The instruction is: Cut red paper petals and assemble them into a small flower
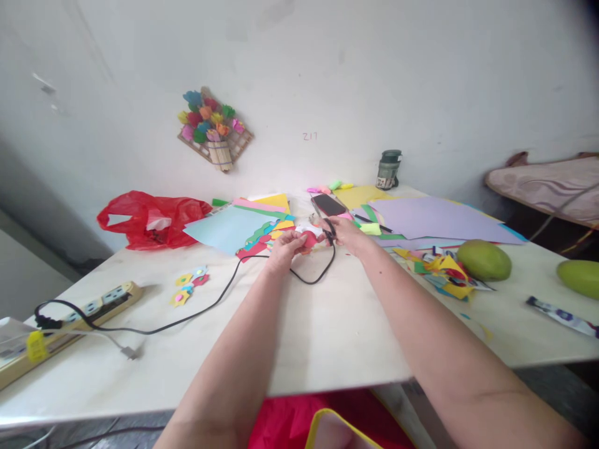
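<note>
Above the pale counter (327,337), the left hand (284,251) pinches a small red paper piece (309,241); just beside, the right hand (347,234) curls its fingers around a mostly hidden black-corded tool (330,231). Beyond lies a dark rectangular phone (328,204).

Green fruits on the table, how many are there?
2: one green fruit beside the paper scraps, the other green fruit farther right, cut off by the picture's edge.

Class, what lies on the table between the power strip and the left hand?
In the head view, small paper flowers and part of a black cord lie there.
</note>
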Demonstrator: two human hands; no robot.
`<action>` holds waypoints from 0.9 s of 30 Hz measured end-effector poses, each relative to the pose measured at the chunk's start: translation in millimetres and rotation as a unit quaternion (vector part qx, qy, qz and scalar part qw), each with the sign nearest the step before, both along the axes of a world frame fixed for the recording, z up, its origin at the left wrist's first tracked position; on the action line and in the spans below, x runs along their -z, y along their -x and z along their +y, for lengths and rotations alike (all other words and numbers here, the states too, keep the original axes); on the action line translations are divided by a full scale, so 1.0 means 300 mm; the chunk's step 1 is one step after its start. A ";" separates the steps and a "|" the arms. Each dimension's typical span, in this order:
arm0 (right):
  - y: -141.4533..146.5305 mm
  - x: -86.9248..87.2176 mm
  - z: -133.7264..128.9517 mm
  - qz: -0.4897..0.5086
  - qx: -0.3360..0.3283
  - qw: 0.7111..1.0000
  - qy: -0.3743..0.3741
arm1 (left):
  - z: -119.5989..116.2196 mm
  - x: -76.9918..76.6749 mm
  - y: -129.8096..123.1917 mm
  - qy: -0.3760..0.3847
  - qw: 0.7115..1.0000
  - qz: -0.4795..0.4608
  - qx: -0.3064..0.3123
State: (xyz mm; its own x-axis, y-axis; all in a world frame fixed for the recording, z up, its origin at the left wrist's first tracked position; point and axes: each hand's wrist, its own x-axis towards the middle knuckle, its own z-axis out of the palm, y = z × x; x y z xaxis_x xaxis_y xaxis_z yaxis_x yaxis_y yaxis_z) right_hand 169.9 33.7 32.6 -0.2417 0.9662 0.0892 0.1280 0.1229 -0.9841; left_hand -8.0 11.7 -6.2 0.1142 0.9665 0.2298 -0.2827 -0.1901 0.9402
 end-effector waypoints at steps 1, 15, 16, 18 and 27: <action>0.004 0.003 -0.001 0.013 -0.010 1.000 0.007 | 0.000 0.000 0.001 0.000 1.000 0.008 0.003; 0.059 -0.019 -0.041 0.043 0.022 0.998 -0.029 | 0.007 0.005 0.008 0.016 0.999 0.047 0.000; 0.063 -0.019 -0.042 0.041 0.020 0.998 -0.031 | 0.008 0.007 0.007 0.016 0.999 0.051 0.001; 0.071 -0.018 -0.045 0.041 0.019 0.998 -0.032 | 0.010 0.010 0.005 0.016 0.999 0.046 -0.010; 0.052 -0.021 -0.047 0.037 0.020 0.999 0.005 | 0.016 0.013 0.009 0.055 0.998 0.011 -0.042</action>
State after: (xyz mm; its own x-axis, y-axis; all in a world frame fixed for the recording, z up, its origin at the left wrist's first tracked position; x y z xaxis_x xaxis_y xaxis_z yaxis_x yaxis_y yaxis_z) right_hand 154.3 19.5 38.9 -0.1968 0.9757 0.0967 0.0589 0.1102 -0.9922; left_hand -10.8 16.7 -10.0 0.0345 0.9921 0.1210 -0.2498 -0.1086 0.9622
